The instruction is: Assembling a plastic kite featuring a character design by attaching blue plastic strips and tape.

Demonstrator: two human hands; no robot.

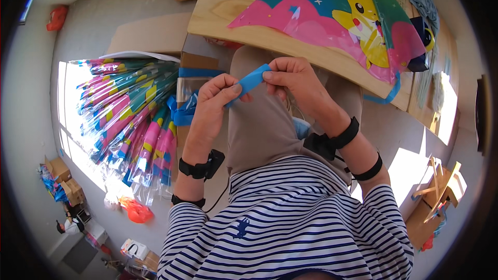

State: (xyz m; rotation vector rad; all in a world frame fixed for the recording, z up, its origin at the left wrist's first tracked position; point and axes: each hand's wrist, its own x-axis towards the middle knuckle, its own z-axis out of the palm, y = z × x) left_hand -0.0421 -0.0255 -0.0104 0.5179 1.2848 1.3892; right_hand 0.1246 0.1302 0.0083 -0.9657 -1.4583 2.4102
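hands are both on one short blue strip (252,80) over the lap: left hand (213,105) and right hand (294,84) each pinching an end. kite (332,18) lies flat on the wooden table (228,0), big pile of wrapped kites (132,119) at left looks done, so i'd guess mid-batch

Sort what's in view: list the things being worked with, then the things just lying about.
In hand:
- blue strip, pinched between left hand and right hand
- colourful kite spread on the wooden table

Lying about:
- bundle of wrapped kites at the person's left
- cardboard boxes
- wooden frame pieces
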